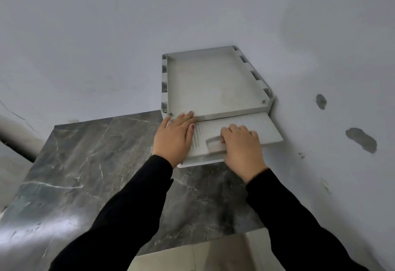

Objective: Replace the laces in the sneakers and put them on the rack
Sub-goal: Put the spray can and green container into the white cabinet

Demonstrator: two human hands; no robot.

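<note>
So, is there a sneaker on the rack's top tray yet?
No, the top tray shows only its bare pale surface.

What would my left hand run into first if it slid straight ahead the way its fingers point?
Probably the front lip of the top tray. The left hand has its fingertips right at it, though depth is hard to judge from above.

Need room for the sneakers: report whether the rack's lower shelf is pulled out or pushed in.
Pulled out: the ribbed lower shelf juts past the front edge of the top tray, right hand gripping its handle.
</note>
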